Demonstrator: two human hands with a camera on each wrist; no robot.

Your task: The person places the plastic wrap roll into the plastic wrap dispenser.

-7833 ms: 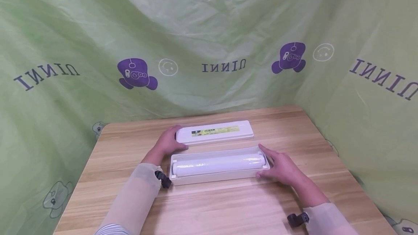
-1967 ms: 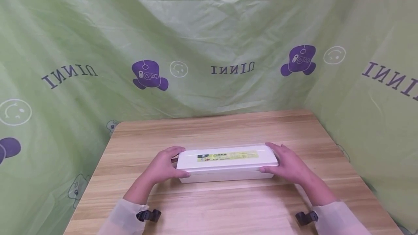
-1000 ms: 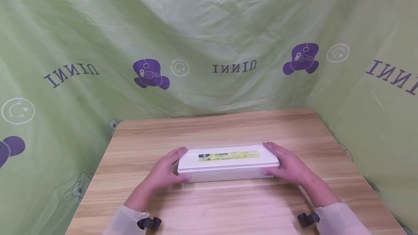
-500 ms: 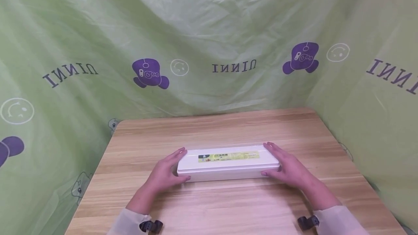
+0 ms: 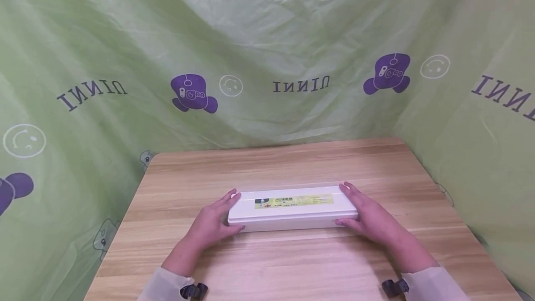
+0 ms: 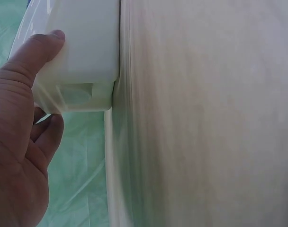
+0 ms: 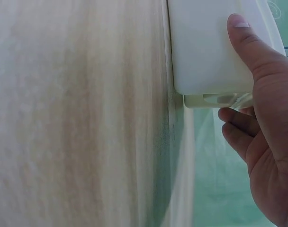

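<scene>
A long white cling film box (image 5: pixel 292 225) lies on the wooden table in the head view. Its lid (image 5: pixel 244 208) is on, with a yellow-green label (image 5: pixel 294 201) on top; the film roll inside is hidden. My left hand (image 5: pixel 211 222) grips the left end, thumb on the front wall and fingertips at the back edge. At the other end my right hand (image 5: pixel 376 219) holds on the same way. Both wrist views show a thumb pressed against the box's front wall (image 6: pixel 89 42), with the other fingers partly behind the box.
The wooden table (image 5: pixel 288 264) extends in front of and behind the box. A green curtain (image 5: pixel 267 31) with purple figures hangs behind the table and along its sides. A small black camera (image 5: pixel 194 291) sits at each wrist.
Earlier the box stood uncovered, its white roll showing and the lid behind it under my left hand. The lid is now on the box and sits lower than two seconds ago.
</scene>
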